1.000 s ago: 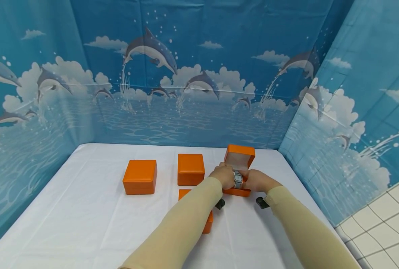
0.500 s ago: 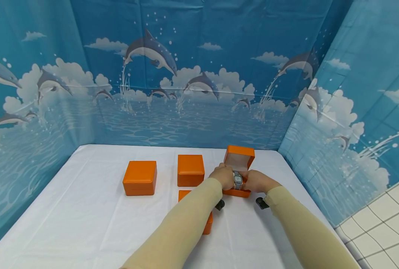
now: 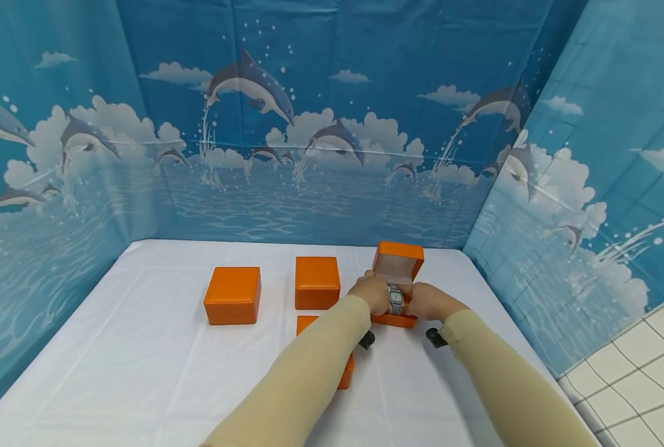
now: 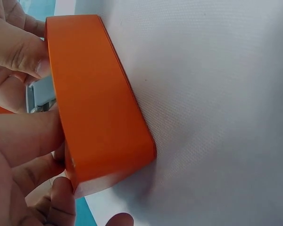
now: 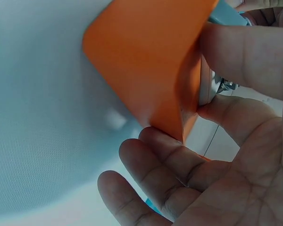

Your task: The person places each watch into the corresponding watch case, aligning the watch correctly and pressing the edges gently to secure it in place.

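A wristwatch (image 3: 395,298) with a silver-coloured case and grey band sits in the lower part of an orange watch box (image 3: 394,320). The box's lid (image 3: 400,249) stands raised behind it, pale inside. From the left side, my left hand (image 3: 369,293) reaches into the box and pinches the watch, with its other fingers against the box wall. On the opposite side my right hand (image 3: 433,301) holds the watch between thumb and index finger; its remaining fingers lie along the outer wall (image 5: 141,61). Fingers hide much of the band and the box's interior.
Two shut orange boxes stand to the left, one at the far left (image 3: 233,295) and one nearer the middle (image 3: 317,283). More orange box surface (image 3: 346,372) shows from under my left sleeve (image 3: 304,366). A white cloth (image 3: 113,360) covers the table; dolphin-print curtains surround it.
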Action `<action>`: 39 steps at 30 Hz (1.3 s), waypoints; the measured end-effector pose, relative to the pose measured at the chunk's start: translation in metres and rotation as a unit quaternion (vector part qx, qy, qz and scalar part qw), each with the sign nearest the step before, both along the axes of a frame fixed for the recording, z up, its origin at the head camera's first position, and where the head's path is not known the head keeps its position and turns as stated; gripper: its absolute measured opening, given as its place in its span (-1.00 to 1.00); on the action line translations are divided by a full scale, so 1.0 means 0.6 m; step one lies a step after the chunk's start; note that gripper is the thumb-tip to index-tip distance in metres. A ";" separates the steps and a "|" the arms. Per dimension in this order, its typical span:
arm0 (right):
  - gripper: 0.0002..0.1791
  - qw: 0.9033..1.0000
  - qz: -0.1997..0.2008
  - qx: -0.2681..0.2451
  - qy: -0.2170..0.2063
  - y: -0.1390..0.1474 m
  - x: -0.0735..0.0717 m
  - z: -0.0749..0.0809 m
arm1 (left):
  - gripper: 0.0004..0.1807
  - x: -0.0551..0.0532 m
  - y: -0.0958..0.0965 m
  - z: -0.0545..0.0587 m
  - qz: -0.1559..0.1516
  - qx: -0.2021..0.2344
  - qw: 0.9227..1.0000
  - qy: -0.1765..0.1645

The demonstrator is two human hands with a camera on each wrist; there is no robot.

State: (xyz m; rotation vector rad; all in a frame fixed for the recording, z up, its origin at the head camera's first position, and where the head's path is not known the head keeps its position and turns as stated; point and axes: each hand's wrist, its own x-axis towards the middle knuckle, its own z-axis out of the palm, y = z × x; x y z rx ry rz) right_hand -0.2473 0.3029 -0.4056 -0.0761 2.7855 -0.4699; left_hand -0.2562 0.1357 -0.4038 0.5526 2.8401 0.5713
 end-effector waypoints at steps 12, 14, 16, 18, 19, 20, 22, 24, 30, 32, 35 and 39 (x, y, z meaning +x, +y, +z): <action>-0.18 1.000 0.006 0.012 0.003 0.000 -0.001 0.002 | -0.49 0.001 0.003 0.004 0.017 0.001 1.000 -0.011; -0.18 1.000 0.006 0.014 0.002 0.001 -0.002 0.002 | -0.49 0.001 0.003 0.005 0.019 0.000 1.000 -0.013; -0.18 1.000 0.007 0.015 0.003 0.001 -0.003 0.001 | -0.48 0.000 0.003 0.005 0.018 0.000 1.000 -0.013; -0.18 1.000 0.008 0.016 0.003 0.001 -0.003 0.001 | -0.48 0.000 0.003 0.005 0.016 0.000 1.000 -0.013; -0.18 1.000 0.009 0.016 0.002 0.001 -0.002 0.000 | -0.49 0.000 0.003 0.004 0.015 0.000 1.000 -0.012; -0.18 1.000 0.008 0.015 0.002 0.000 -0.002 0.000 | -0.49 0.000 0.003 0.004 0.013 -0.001 1.000 -0.011; -0.18 1.000 0.006 0.014 0.000 0.000 -0.001 0.000 | -0.49 0.000 0.003 0.003 0.013 0.000 1.000 -0.011; -0.18 1.000 0.004 0.013 -0.001 -0.001 0.000 -0.001 | -0.50 0.000 0.004 0.003 0.012 -0.002 1.000 -0.010; -0.18 1.000 0.002 0.011 -0.001 -0.002 0.000 0.000 | -0.60 0.004 0.002 0.006 0.011 -0.002 1.000 -0.005; -0.19 1.000 0.002 0.012 -0.001 -0.002 0.000 -0.001 | -0.64 0.006 0.002 0.006 0.013 0.002 1.000 -0.007; -0.21 1.000 0.003 0.013 0.000 -0.001 0.000 -0.002 | -0.67 0.008 0.001 0.006 0.017 0.012 1.000 -0.013; -0.21 1.000 0.003 0.013 0.000 0.000 0.001 -0.004 | -0.66 0.009 0.001 0.006 0.021 0.012 1.000 -0.014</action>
